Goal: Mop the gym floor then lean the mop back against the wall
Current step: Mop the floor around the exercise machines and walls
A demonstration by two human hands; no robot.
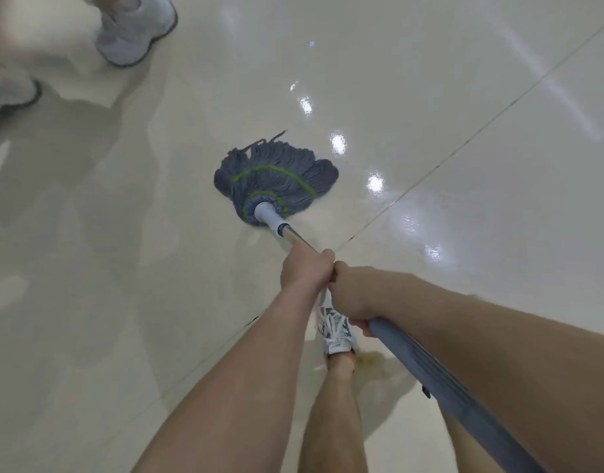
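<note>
In the head view, the left hand (305,268) and the right hand (353,295) are both closed around the mop handle (293,237), and the blue string mop head (276,180) lies flat on the tiled floor (464,80). The wet, shiny tiles could make somebody slip, I think, because another person's white shoes (136,29) stand near.

Floor (430,80): glossy, smooth cream tile with mirror-like light reflections and thin dark grout lines. Mop head (276,175): blue-grey twisted yarn strands, matt, stitched with green thread bands. Socket (269,220): pale matt plastic. Shaft (295,236): polished bright metal. Grip (447,387): matt blue-grey plastic sleeve.
</note>
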